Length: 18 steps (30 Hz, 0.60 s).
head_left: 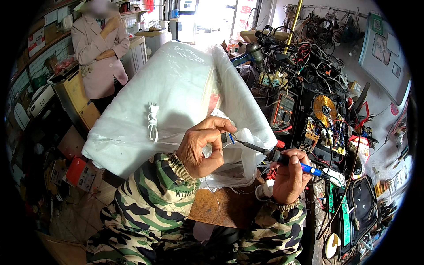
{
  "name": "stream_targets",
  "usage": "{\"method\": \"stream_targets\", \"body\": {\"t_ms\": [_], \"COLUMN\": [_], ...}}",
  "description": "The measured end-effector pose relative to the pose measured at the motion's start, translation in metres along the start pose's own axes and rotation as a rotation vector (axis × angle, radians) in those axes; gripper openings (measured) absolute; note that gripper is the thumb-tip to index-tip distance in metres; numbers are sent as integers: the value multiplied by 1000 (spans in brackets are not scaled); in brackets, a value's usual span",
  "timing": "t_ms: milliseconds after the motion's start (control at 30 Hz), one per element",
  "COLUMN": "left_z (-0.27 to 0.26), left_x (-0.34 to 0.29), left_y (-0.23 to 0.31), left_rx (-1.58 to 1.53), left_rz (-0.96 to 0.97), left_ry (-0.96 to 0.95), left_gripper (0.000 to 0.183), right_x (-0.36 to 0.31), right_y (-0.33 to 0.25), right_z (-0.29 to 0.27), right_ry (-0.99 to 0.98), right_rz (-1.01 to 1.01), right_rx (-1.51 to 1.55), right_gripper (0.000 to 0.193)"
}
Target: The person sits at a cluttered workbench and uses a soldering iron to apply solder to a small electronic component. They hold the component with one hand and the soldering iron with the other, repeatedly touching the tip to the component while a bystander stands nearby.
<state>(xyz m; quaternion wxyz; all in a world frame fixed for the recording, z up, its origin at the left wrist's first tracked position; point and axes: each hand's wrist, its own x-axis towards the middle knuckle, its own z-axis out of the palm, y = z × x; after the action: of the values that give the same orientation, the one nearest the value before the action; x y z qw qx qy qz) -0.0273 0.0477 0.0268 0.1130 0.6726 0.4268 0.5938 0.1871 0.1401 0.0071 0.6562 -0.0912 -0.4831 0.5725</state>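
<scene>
My right hand grips a soldering iron by its blue and black handle, the shaft pointing left. The iron's tip ends close to a short blue wire by my left hand. Thumb and fingers of that left hand are closed in a pinch on a small dark part with thin wires; the fingers partly hide it. A fine, pale strand hangs in a loop below. Behind both hands lies a large bulky item wrapped in translucent plastic. A coiled white power cord with a plug rests on it.
Below my hands is a brown wooden surface; a white spool stands near my right wrist. Cables, a multimeter and circuit boards crowd the right side. At far left a person stands with arms folded near a red box.
</scene>
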Motion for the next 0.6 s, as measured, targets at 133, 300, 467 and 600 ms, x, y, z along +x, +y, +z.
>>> {"method": "stream_targets", "body": {"t_ms": [133, 300, 467, 600], "left_z": [-1, -1, -1, -1], "left_x": [-1, -1, -1, 0], "left_y": [0, -4, -3, 0], "left_rx": [-1, -5, 10, 33], "left_rz": [-14, -14, -17, 4], "left_ry": [-6, -13, -14, -18], "left_gripper": [5, 5, 5, 5], "right_x": [0, 1, 0, 0], "right_y": [-1, 0, -1, -1], "right_z": [0, -1, 0, -1], "right_ry": [-11, -22, -4, -18], "right_rz": [9, -3, 6, 9], "right_rx": [-7, -7, -18, -14], "right_gripper": [18, 18, 18, 17]}}
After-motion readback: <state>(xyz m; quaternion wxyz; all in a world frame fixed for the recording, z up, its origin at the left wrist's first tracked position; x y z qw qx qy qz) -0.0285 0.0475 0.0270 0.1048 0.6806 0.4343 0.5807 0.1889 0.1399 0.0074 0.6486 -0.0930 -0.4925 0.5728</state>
